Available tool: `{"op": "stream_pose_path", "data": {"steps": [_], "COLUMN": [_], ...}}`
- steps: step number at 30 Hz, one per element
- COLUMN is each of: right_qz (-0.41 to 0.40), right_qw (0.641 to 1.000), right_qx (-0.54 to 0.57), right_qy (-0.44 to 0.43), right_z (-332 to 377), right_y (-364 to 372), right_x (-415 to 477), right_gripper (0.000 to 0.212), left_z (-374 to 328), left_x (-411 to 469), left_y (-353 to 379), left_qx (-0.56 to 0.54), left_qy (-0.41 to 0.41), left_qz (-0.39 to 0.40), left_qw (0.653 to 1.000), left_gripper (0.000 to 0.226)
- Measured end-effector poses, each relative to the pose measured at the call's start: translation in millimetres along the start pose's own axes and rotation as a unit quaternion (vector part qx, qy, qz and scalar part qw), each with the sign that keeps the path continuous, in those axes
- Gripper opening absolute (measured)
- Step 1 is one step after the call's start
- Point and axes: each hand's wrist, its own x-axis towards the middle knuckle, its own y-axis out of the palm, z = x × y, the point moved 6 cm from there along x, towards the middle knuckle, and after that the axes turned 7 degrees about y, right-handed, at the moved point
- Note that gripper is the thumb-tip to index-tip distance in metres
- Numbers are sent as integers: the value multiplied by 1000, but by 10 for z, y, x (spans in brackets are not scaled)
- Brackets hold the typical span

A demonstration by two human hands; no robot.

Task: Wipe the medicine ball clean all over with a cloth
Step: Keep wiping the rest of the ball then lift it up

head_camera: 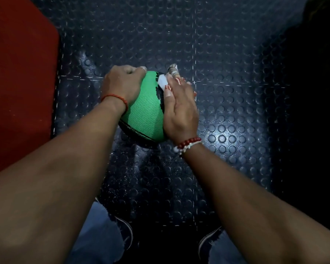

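— Fingers of right hand, head view: lay nearly straight, pressing cloth flat on ball, upper right side. Left hand?
— Fingers curled over ball's far top left, gripping it. Ball appeared to rest on floor, between both hands, near red mat.
— Step?
— Judged mid-wipe, on the upper right. Underside was hidden and out of cloth's reach as it lay.
— Next move?
— Likely called for left hand to turn ball, bringing a fresh face under cloth, with a firm hold.
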Motion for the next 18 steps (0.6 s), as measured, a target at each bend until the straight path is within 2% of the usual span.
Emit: {"op": "stream_pose_path", "data": {"steps": [2,5,7,9,11,15,18], "right_qz": [24,19,6,-6,-16,-13,4], "right_qw": [999,981,972,980,992,1000,1000], "right_qx": [-4,61,78,72,54,-5,0], "right_qy": [33,181,221,187,115,-2,-7], "right_z": [-110,-422,-495,-346,-177,-53,-102], "right_y": [-14,-37,11,62,102,39,-20], "right_x": [150,159,-63,-327,-432,-254,-53], "right_gripper": [41,43,46,55,62,54,45], "left_z": [6,2,-5,-17,-26,18,33], "left_x": [-15,-21,-14,-13,-19,-21,-25], "left_y": [8,20,29,39,36,20,25], "left_qx": [-6,-17,-20,-18,-15,-22,-35], "left_qy": [-10,-31,-36,-31,-25,-13,-19], "left_qz": [-1,-10,-13,-13,-12,-11,-7], "left_qw": [1000,999,999,999,1000,1000,999], "left_gripper": [48,45,44,44,46,49,47]}}
